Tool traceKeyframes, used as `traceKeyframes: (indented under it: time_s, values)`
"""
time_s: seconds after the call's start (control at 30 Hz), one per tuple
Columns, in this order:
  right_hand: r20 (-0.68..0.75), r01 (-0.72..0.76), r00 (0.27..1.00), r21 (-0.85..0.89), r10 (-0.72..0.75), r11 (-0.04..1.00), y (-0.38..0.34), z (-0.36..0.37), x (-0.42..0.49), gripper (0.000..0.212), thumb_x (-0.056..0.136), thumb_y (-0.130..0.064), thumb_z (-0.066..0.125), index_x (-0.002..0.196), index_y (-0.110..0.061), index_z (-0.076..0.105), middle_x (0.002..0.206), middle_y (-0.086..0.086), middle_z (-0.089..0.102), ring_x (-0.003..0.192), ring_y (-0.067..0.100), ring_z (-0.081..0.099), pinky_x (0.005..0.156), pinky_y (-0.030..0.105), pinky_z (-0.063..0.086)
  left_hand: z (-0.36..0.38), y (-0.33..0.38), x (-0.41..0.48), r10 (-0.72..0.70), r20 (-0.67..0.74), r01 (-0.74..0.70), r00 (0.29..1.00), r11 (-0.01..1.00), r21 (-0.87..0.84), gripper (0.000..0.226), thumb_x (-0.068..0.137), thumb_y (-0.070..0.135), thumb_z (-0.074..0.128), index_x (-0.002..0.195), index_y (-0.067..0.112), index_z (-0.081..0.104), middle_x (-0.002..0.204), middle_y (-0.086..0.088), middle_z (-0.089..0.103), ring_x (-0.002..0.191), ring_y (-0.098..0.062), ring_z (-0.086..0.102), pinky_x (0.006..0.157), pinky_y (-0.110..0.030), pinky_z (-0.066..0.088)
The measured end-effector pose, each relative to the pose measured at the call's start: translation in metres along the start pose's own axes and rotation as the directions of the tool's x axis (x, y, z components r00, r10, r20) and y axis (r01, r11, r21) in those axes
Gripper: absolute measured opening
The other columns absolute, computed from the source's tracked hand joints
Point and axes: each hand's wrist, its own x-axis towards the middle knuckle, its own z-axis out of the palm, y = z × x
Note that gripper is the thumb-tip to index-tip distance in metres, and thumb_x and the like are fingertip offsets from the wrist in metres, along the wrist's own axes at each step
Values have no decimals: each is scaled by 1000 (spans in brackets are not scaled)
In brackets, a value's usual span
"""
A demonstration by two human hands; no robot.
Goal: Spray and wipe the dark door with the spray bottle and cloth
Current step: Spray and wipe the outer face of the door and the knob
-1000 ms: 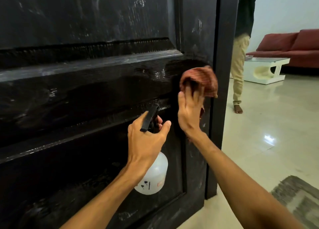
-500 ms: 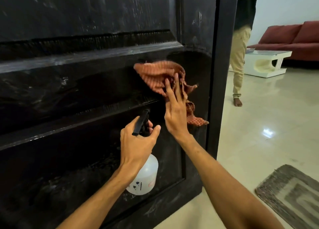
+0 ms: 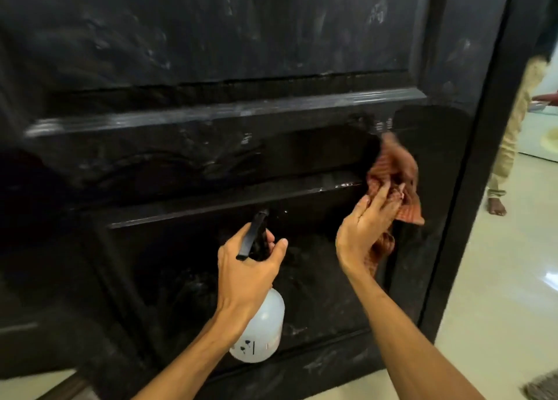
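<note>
The dark door [image 3: 211, 52], paneled with raised moldings and streaked with pale smears, is seen upright across most of the view. A crumpled reddish checked cloth [image 3: 392, 170] is pressed against its right side by the outstretched fingers of the right hand [image 3: 362, 233]. A cloudy white plastic spray bottle [image 3: 262, 330] is gripped at the neck by the left hand [image 3: 244, 276], its black nozzle aimed at the lower panel. A glossy pale floor [image 3: 498, 279] is seen beyond.
</note>
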Motion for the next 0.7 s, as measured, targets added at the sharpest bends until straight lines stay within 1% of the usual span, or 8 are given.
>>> traceKeyframes:
  time_s: [0.03,0.1,0.2,0.37,0.5,0.57,0.63,0.7]
  values:
    - [35,-89,996,9,88,996,-19,9,-19,59,106,-36,30,155,-6,36,166,25,15,156,39,11,122,59,17,-14,-2,-2,-12,-23,12,1000,1000,2,19,88,23,83,78,20,67,75,8,69,51,-12,63,58,-39,60]
    - [222,281,937,-25,-268,960,-54,23,-66,49,104,-29,39,148,-8,47,164,24,22,153,41,17,123,59,18,-44,-7,-8,-28,-80,28,996,1000,-5,18,88,23,83,79,19,68,76,9,70,49,-9,60,60,-40,60]
    - [391,788,524,114,-757,604,-87,29,-99,47,101,-24,51,148,-21,51,169,12,14,157,31,12,125,54,15,-90,-13,-15,-27,-157,33,987,999,31,18,88,22,83,80,18,67,73,6,69,47,-11,59,58,-45,60]
    - [262,512,790,216,-555,831,-130,44,-139,36,90,-16,58,123,-4,70,166,20,22,156,34,14,122,58,19,-166,-21,-17,-10,-281,26,960,998,53,18,89,21,82,82,15,67,70,1,67,45,-18,60,54,-45,59]
    - [473,821,324,290,-819,492,-170,73,-198,61,92,-14,53,153,-9,43,168,12,18,157,28,13,123,61,15,-223,-34,-28,-7,-346,29,938,998,60,16,89,25,82,83,20,67,73,3,68,50,-19,61,60,-44,59]
    - [402,845,418,157,-814,512,-191,87,-185,60,91,-9,59,149,-12,46,167,17,18,156,33,14,125,60,11,-251,-39,-35,-35,-367,53,930,998,38,16,89,24,82,83,20,67,74,3,69,47,-17,60,60,-43,59]
    - [259,664,722,0,-641,748,-213,94,-174,60,97,-9,54,154,-13,39,167,20,14,156,36,8,125,57,6,-274,-46,-39,-39,-386,57,922,998,37,18,89,23,82,81,20,67,72,2,68,45,-14,59,59,-39,58]
    - [235,673,730,-83,-642,735,-233,102,-192,60,97,-13,51,156,-17,37,166,21,19,155,39,12,122,59,10,-293,-56,-42,-19,-411,45,911,997,54,19,90,23,82,80,22,66,69,2,66,50,-15,60,58,-37,58]
